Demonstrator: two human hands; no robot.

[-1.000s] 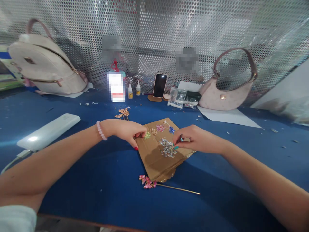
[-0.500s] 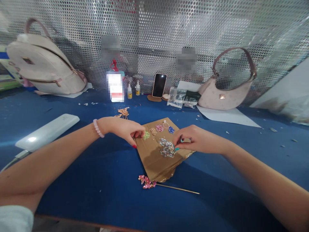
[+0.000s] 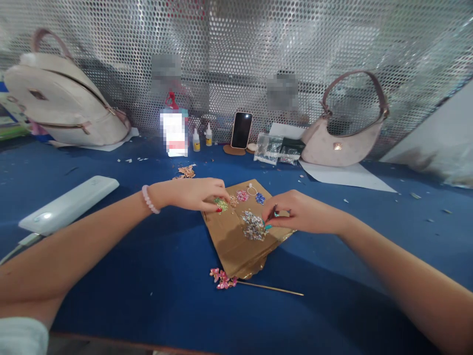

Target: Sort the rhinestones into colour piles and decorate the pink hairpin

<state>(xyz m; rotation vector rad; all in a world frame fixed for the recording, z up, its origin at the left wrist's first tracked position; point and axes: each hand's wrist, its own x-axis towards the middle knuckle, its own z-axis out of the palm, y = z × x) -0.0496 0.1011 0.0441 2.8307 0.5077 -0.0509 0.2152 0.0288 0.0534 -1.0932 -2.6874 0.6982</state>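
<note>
Lying on the cardboard (image 3: 221, 241), the silver gems (image 3: 253, 227) have the right hand (image 3: 295, 211) at their right edge, its fingertips pinched together; whether it grips one, I cannot tell. The left hand (image 3: 199, 193), thumb and fingers slightly apart, reaches over the green gems (image 3: 220, 204). Beyond lie pink gems (image 3: 242, 196) and blue gems (image 3: 260, 198). Nearer, a hairpin (image 3: 223, 280) rests on the bench (image 3: 148, 286); a phone (image 3: 242, 129) stands behind.

Open lane along the table (image 3: 148, 281)'s front edge between both forearms (image 3: 99, 231); pink-flowered stick (image 3: 225, 281) lies at cardboard (image 3: 225, 241)'s near corner. Backpack (image 3: 70, 101), bottles (image 3: 196, 142), phone (image 3: 242, 130), handbag (image 3: 340, 145) block far edge; power bank (image 3: 72, 202) obstructs left.
</note>
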